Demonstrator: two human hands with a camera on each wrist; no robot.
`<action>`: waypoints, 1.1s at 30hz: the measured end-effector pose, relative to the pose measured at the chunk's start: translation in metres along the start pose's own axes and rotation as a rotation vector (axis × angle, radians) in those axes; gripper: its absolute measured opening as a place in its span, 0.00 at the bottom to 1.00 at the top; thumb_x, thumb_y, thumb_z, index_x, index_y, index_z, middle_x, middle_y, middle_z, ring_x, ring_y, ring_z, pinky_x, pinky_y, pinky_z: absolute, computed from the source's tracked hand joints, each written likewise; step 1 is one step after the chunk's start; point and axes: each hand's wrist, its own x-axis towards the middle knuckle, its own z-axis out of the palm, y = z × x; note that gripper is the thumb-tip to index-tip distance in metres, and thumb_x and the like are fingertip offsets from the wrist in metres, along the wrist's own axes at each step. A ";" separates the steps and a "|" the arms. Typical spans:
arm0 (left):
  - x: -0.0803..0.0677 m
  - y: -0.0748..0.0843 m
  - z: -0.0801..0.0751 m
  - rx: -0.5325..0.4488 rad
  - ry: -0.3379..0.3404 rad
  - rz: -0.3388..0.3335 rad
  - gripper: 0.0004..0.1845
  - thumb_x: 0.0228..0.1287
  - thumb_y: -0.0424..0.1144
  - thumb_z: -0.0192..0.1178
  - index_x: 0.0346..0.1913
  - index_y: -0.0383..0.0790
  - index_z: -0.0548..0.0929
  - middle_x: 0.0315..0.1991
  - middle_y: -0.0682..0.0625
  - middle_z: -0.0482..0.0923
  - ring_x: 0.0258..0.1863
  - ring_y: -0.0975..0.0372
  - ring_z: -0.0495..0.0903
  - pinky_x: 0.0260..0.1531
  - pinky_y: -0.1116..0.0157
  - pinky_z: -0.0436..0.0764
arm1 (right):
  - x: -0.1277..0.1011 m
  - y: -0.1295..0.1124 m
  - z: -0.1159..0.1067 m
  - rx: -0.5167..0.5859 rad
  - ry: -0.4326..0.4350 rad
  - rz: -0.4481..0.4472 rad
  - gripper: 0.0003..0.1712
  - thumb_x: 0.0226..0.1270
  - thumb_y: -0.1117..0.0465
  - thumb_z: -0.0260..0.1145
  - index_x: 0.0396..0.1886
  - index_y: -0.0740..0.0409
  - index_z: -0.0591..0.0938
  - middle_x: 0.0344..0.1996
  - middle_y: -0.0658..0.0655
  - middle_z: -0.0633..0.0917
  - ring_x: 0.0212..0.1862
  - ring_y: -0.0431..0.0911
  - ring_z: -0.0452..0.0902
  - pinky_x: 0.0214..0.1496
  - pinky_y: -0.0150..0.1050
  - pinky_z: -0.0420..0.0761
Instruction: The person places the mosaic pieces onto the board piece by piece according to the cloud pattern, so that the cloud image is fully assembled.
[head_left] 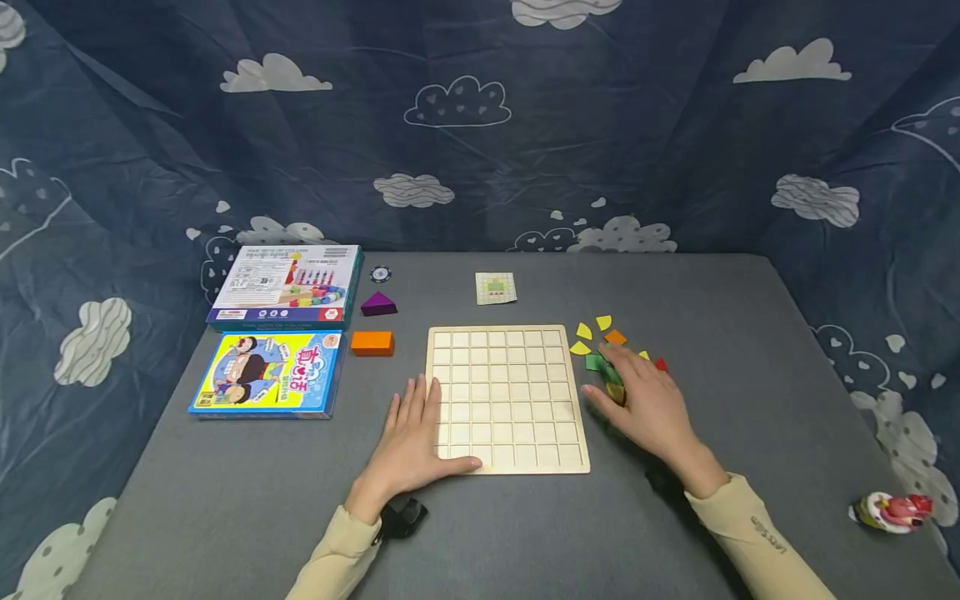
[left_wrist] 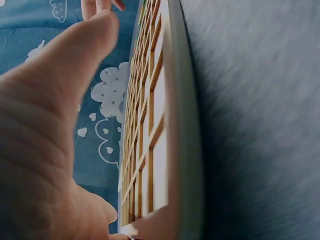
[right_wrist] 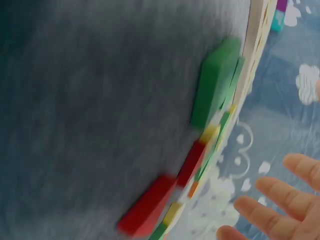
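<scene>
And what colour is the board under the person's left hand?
The board is pale wood-coloured; it shows best in the head view.

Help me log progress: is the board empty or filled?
Empty, as far as shows: the board has only bare cells in view, and coloured pieces lie beside it.

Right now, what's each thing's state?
Grid board: flat, visible cells unfilled
Colored pieces: loose
Left hand: spread, at board's edge
Right hand: fingers apart over pieces
Blue box: closed
White box: closed
Pattern card: face up
Orange block: flat
Purple block: flat
Round chip: flat
Figurine: posture unclear
</scene>
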 end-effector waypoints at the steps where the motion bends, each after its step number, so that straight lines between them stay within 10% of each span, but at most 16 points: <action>1: -0.001 0.000 0.001 -0.003 -0.001 -0.003 0.69 0.42 0.81 0.52 0.74 0.34 0.41 0.74 0.37 0.36 0.72 0.48 0.34 0.67 0.49 0.34 | 0.000 0.003 -0.001 0.011 0.014 0.024 0.39 0.58 0.45 0.69 0.64 0.60 0.72 0.59 0.66 0.73 0.58 0.63 0.69 0.52 0.64 0.69; 22: -0.003 -0.012 0.023 0.102 0.141 0.048 0.74 0.32 0.81 0.58 0.74 0.32 0.43 0.74 0.38 0.39 0.73 0.50 0.36 0.68 0.53 0.36 | 0.008 0.062 -0.015 0.096 0.132 0.213 0.19 0.61 0.57 0.69 0.46 0.66 0.83 0.34 0.64 0.84 0.27 0.54 0.78 0.23 0.44 0.72; 33: -0.004 -0.010 0.025 0.118 0.191 0.047 0.74 0.32 0.81 0.58 0.74 0.31 0.45 0.74 0.37 0.41 0.73 0.49 0.39 0.68 0.52 0.39 | 0.012 0.075 -0.024 0.125 -0.035 0.319 0.22 0.64 0.52 0.66 0.48 0.66 0.82 0.33 0.62 0.83 0.28 0.51 0.76 0.21 0.38 0.70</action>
